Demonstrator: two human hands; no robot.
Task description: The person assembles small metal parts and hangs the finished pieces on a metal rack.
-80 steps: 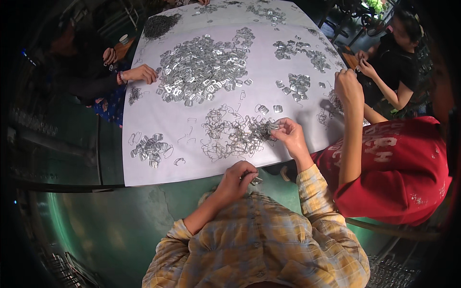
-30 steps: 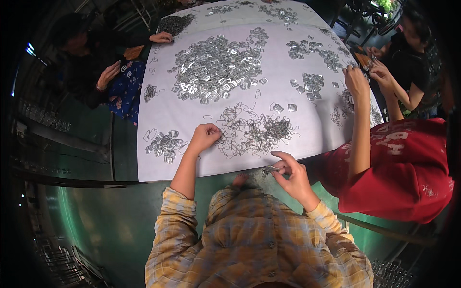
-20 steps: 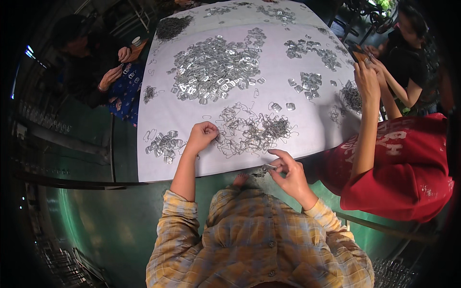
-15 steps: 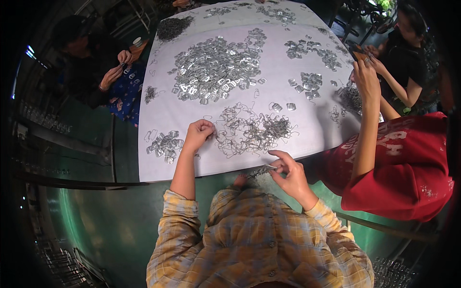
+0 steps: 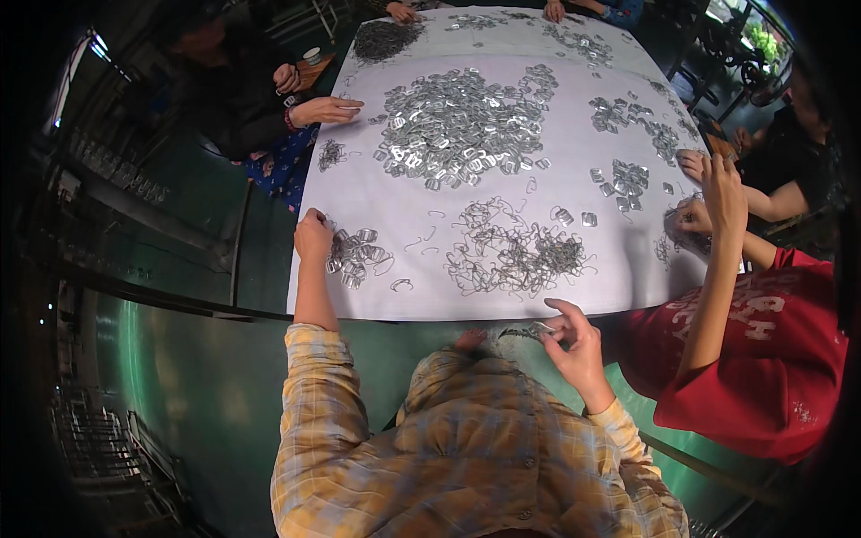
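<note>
My right hand (image 5: 578,351) is just off the table's front edge, gripping a small shiny metal buckle (image 5: 543,329) between thumb and fingers, with the forefinger raised. Far to the left, my left hand (image 5: 313,238) is closed at the table's left edge; its fingertips are mostly hidden, so what they hold, if anything, does not show. Right beside it lies a small pile of flat silver buckles (image 5: 358,260). Between my hands spreads a tangled heap of bent wire hooks (image 5: 516,249), with a few loose wires (image 5: 402,284) nearer the left pile.
A large heap of buckles (image 5: 462,125) covers the middle of the white-covered table (image 5: 404,211). Smaller piles (image 5: 625,182) lie at the right, a dark heap (image 5: 387,41) at the far left. A co-worker in a red shirt (image 5: 744,350) is close on my right; another person's hand (image 5: 327,110) reaches in from the left.
My left hand has moved left from the wire hooks to the small buckle pile. The right hand still grips its buckle. The view has shifted, and the left co-worker's hand now reaches over the table.
</note>
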